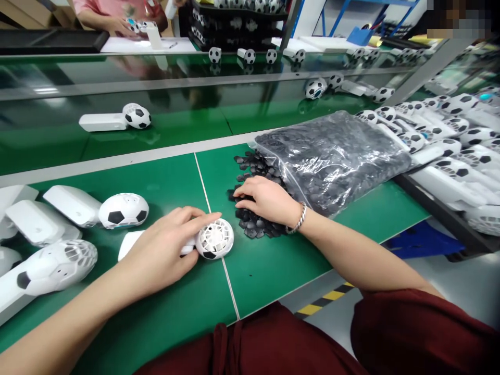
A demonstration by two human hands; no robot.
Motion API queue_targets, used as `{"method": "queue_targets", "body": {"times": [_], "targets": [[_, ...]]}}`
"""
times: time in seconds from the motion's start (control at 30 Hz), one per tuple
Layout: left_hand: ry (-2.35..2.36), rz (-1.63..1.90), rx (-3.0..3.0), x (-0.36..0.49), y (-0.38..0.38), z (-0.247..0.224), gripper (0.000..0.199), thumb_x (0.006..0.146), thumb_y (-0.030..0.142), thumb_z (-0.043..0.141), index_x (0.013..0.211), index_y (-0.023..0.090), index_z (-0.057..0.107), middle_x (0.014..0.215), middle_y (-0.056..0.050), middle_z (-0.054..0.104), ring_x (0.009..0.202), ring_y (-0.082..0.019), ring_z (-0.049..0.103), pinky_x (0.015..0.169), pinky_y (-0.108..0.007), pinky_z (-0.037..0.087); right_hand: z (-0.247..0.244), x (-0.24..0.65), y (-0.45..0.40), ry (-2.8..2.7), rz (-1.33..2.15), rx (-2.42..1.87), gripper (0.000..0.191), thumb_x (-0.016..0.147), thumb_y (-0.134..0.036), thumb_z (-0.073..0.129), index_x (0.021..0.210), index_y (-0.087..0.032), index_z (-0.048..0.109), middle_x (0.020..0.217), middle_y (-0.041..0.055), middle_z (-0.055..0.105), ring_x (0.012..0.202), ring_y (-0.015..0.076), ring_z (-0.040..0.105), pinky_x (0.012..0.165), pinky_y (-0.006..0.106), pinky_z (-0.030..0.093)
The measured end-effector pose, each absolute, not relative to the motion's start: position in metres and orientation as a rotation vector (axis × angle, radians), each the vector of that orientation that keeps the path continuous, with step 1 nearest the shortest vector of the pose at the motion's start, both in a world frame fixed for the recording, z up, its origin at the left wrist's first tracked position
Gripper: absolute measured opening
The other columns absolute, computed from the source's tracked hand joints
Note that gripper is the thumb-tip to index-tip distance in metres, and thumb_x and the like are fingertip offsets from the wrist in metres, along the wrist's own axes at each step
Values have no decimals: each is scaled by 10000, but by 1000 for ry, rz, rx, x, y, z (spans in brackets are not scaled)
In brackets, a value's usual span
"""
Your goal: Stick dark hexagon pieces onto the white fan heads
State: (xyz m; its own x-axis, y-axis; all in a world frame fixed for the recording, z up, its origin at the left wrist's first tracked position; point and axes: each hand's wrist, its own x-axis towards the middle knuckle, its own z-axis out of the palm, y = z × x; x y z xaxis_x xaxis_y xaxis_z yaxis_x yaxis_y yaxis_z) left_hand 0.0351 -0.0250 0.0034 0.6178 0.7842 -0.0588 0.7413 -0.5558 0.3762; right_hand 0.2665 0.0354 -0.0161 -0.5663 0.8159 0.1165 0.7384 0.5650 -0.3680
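My left hand is wrapped round the white handle of a football-patterned device, whose round head faces up with an open white grille and a black patch at its lower edge. To the right, my right hand reaches into a pile of small black pieces; its thumb and fingertips are close together at the pile, and whether a piece is between them is too small to tell. Behind that hand, a clear plastic bag full of black pieces lies with its mouth toward the pile.
Several football-headed devices lie at the left. A black tray heaped with more stands at the right. Beyond a pale rail, a green conveyor carries another device. A person in pink works across it.
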Motion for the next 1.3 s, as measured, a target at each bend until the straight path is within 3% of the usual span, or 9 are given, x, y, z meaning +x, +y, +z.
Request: {"method": "queue_targets", "body": {"times": [0.1, 0.27, 0.37, 0.53, 0.63, 0.8, 0.9, 1.17, 1.3], "targets": [[1302, 225, 2577, 31, -35, -1, 587, 748, 134, 411, 1309, 301, 373, 1120, -54, 528, 961, -244, 504, 779, -371, 425, -17, 262, 37, -2520, 411, -1445, 135, 763, -257, 646, 864, -168, 649, 859, 62, 626, 851, 198, 557, 729, 310, 438], [1375, 244, 2632, 25, -41, -5, 580, 773, 117, 396, 1329, 275, 346, 1118, -73, 526, 956, -252, 483, 744, -375, 399, -10, 264, 35, -2494, 571, -1374, 94, 723, -191, 681, 747, -162, 594, 764, 11, 593, 689, 117, 544, 626, 229, 408], [1390, 254, 2614, 20, -37, -5, 582, 767, 115, 398, 1323, 282, 351, 1107, -65, 533, 952, -243, 488, 735, -362, 390, -7, 265, 31, -2495, 646, -1287, 112, 740, -196, 667, 681, -155, 580, 683, -10, 582, 632, 92, 525, 609, 206, 387], [1381, 264, 2600, 17, -33, -5, 588, 758, 113, 393, 1321, 277, 350, 1128, -59, 543, 974, -236, 493, 739, -354, 379, -9, 266, 31, -2509, 647, -1328, 103, 757, -216, 647, 687, -154, 604, 709, 1, 593, 629, 91, 526, 621, 207, 392], [1390, 286, 2593, 19, -33, -5, 590, 751, 102, 388, 1313, 276, 359, 1150, -48, 553, 990, -234, 492, 746, -354, 371, -9, 267, 37, -2412, 539, -1324, 79, 779, -207, 618, 723, -152, 611, 739, 12, 605, 665, 104, 541, 649, 215, 415], [1380, 329, 2594, 22, -34, -6, 598, 736, 82, 382, 1302, 273, 376, 1165, -38, 564, 1005, -229, 494, 770, -354, 365, -11, 255, 57, -2454, 225, -1362, 154, 851, -231, 520, 872, -170, 659, 896, 59, 637, 895, 173, 557, 807, 281, 416], [1382, 333, 2601, 22, -35, -5, 598, 742, 82, 377, 1308, 273, 372, 1159, -37, 571, 1004, -230, 496, 772, -354, 364, -15, 245, 73, -2509, 200, -1498, 165, 838, -266, 543, 905, -174, 663, 918, 82, 623, 902, 189, 560, 769, 284, 421], [1473, 333, 2571, 14, -35, -4, 575, 739, 102, 383, 1293, 250, 412, 1142, -46, 586, 1002, -241, 510, 786, -376, 370, -3, 246, 66, -2517, 497, -1341, 30, 752, -169, 640, 763, -150, 620, 699, -7, 605, 645, 96, 548, 622, 205, 423], [1470, 316, 2560, 13, -35, -1, 571, 737, 120, 420, 1293, 251, 410, 1143, -43, 581, 1032, -241, 492, 829, -384, 361, 8, 246, 30, -2392, 785, -973, 43, 791, -176, 603, 811, -158, 637, 779, 8, 640, 702, 96, 574, 672, 216, 457]]}}
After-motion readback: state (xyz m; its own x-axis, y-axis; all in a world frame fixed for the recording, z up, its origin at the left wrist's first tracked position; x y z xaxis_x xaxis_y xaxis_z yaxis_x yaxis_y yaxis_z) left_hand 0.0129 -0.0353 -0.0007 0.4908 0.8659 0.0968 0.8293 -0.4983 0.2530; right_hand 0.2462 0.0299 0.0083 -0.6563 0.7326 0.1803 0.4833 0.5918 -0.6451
